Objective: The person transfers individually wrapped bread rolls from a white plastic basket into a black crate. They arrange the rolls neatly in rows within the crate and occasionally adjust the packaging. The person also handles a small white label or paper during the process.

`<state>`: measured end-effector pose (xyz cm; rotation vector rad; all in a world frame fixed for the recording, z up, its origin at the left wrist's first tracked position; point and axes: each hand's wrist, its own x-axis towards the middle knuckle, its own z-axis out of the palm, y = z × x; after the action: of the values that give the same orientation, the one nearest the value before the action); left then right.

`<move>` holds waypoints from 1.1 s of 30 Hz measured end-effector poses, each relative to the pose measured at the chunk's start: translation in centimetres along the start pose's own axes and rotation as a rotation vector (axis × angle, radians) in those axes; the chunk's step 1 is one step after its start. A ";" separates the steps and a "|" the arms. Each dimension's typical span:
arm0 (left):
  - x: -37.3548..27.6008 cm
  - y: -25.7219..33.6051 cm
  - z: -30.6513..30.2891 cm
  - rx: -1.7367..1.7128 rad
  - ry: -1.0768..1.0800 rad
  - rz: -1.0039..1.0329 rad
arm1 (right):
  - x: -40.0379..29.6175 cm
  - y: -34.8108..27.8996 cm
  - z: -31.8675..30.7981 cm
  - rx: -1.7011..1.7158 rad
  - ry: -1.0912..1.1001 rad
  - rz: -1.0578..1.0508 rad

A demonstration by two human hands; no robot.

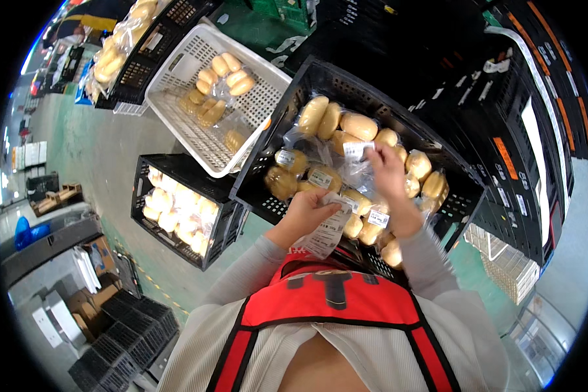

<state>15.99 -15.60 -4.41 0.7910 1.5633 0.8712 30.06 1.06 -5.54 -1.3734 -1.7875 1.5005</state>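
In my left hand (306, 215) is a strip of printed labels (323, 235), pinched at its upper end and hanging down in front of my apron. My right hand (389, 169), slightly blurred, has a single white label (356, 150) at its fingertips, above clear plastic bags. Both hands are over a black plastic crate (318, 73) that holds several bags of what look like potatoes (358, 126). White labels are stuck on some bags, such as a near one (378, 218) and one at the left (285, 158). Whether the right-hand label touches a bag is unclear.
A white plastic basket (176, 93) with a few bagged potatoes adjoins the crate's left side. Another black crate of bags (176, 215) sits lower left. Stacked black crates (500, 161) rise close on the right. More bags (110, 61) fill a crate at upper left.
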 end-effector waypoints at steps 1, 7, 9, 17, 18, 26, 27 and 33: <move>-0.1 -0.5 -0.3 0.055 -0.033 -0.021 | 2.7 0.0 -0.4 -0.168 -0.074 -0.150; 0.3 -1.4 -1.8 -0.283 -0.122 0.079 | 16.1 -0.4 5.8 -1.158 -0.641 -0.975; 0.2 -1.5 -2.4 -0.368 -0.076 0.089 | 17.5 -0.7 9.1 -1.291 -0.834 -1.056; 0.9 -1.9 -5.0 -0.765 0.164 0.049 | 18.8 2.2 13.1 -1.485 -0.774 -1.144; 1.1 -1.2 -5.1 -0.813 0.210 0.058 | 18.4 2.4 12.7 -1.395 -0.630 -1.103; 2.6 -2.8 -5.9 -0.641 0.318 0.110 | 5.3 -1.2 9.1 0.210 -0.697 0.115; 2.7 -2.7 -5.8 -0.574 0.345 0.121 | 2.7 -1.8 8.4 0.421 -0.722 0.225; 3.9 -3.1 -4.5 -0.296 0.299 0.084 | -4.3 0.1 8.1 0.515 -0.120 0.238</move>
<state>10.86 -14.28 -8.56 0.5325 1.6148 1.2959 25.29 -6.68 -7.13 -1.2750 -1.1961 2.0271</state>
